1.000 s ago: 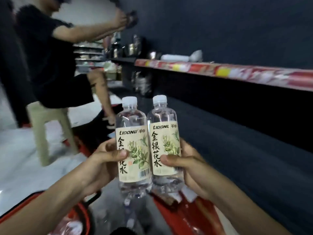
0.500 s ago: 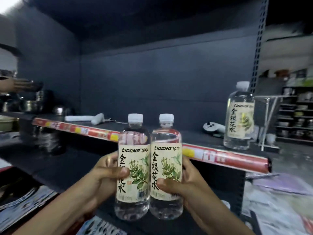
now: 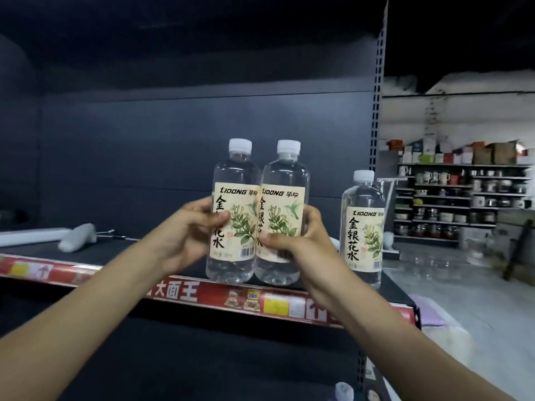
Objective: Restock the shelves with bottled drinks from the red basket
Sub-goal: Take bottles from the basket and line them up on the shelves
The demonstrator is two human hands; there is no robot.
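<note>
While three clear plastic bottles with white caps and cream flower labels fill mid-frame, two are held: the left hand curls round the left bottle, the right hand round the right bottle, touching, upright, over the red strip. The third bottle stands centre right on the dark shelf. A white roll lies left; mug racks far right.

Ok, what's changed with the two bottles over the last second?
The left hand and right hand raised their bottles from over the red basket to the shelf front edge, beside the standing bottle. Unchanged: one upright bottle gripped in each hand, side by side.
</note>
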